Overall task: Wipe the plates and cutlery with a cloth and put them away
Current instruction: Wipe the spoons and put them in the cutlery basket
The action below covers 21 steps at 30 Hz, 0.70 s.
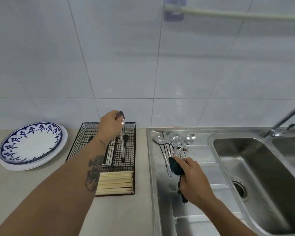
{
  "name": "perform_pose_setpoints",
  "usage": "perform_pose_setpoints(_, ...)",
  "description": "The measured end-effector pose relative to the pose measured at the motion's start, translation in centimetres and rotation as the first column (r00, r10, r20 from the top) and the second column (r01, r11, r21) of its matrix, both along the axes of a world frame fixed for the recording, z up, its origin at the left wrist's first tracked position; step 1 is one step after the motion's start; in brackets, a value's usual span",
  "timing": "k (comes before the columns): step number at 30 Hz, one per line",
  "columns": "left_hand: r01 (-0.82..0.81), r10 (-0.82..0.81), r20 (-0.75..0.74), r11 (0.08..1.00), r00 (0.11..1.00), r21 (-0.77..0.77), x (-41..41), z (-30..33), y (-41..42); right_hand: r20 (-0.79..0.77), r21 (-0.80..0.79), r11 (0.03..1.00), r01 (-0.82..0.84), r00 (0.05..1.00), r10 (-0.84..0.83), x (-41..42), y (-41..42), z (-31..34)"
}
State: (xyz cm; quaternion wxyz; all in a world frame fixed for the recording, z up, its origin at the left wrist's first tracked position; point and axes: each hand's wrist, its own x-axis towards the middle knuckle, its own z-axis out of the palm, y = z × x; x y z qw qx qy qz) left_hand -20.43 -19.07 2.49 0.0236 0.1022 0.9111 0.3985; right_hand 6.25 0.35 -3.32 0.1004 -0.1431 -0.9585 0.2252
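Where tiled wall point(177, 65) meets beige counter point(41, 193)

Before you: one blue-patterned white plate point(31, 145) atop a stack, one black wire basket point(129, 167), three steel spoons point(175, 139) on the drainboard, two forks point(167, 133).

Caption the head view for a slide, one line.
Left hand lowers a spoon into the wire cutlery basket; right hand holds a dark cloth at the drainboard cutlery.

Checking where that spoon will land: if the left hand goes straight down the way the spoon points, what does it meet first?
Probably the wire basket: the left hand holds the spoon handle-down over its right compartment, though depth is unclear.
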Motion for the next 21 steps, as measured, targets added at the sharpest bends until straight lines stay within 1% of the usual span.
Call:
perform_pose_setpoints(3, 0.071, -0.06, 0.072, 0.986, 0.996, -0.151, 0.2, -2.3, 0.4, 0.014, -0.055, 0.998, 0.042, 0.999, -0.042, -0.2, 0.6, -0.6)
perform_pose_setpoints(6, 0.103, -0.075, 0.146, 0.975, 0.986, -0.195, 0.7, -4.1, 0.8, 0.012, -0.104, 0.991, 0.087, 0.996, -0.087, -0.5, 1.5, -0.6)
perform_pose_setpoints(7, 0.098, -0.07, 0.124, 0.965, 0.99, -0.242, 0.9, -4.3, 0.9, 0.006, -0.116, 0.988, 0.103, 0.995, -0.103, -0.6, 1.9, -0.6)
perform_pose_setpoints(9, 0.069, -0.08, -0.019, 0.933, 0.997, -0.352, 0.8, -4.9, 1.5, 0.001, -0.139, 0.98, 0.144, 0.989, -0.145, -0.8, 2.8, -0.7)
perform_pose_setpoints(11, 0.075, -0.131, -0.146, 0.937, 0.981, -0.34, 0.8, -5.7, 2.7, 0.001, -0.156, 0.972, 0.178, 0.984, -0.181, -1.1, 3.6, -0.9)
perform_pose_setpoints(13, 0.14, -0.197, -0.182, 0.948, 0.963, -0.287, 1.5, -6.0, 4.9, -0.004, -0.17, 0.966, 0.197, 0.98, -0.2, -1.2, 4.1, -1.1)
perform_pose_setpoints(15, 0.194, -0.239, -0.151, 0.945, 0.959, -0.264, 2.5, -6.3, 7.6, -0.006, -0.181, 0.962, 0.203, 0.978, -0.207, -1.3, 4.5, -1.3)
perform_pose_setpoints(17, 0.236, -0.27, -0.09, 0.931, 0.959, -0.28, 3.1, -7.0, 10.1, -0.009, -0.194, 0.96, 0.204, 0.978, -0.209, -1.2, 4.8, -1.5)
perform_pose_setpoints(21, 0.223, -0.219, 0.05, 0.912, 0.974, -0.344, 3.1, -9.3, 13.0, -0.015, -0.227, 0.952, 0.205, 0.977, -0.214, -0.4, 5.5, -2.0)
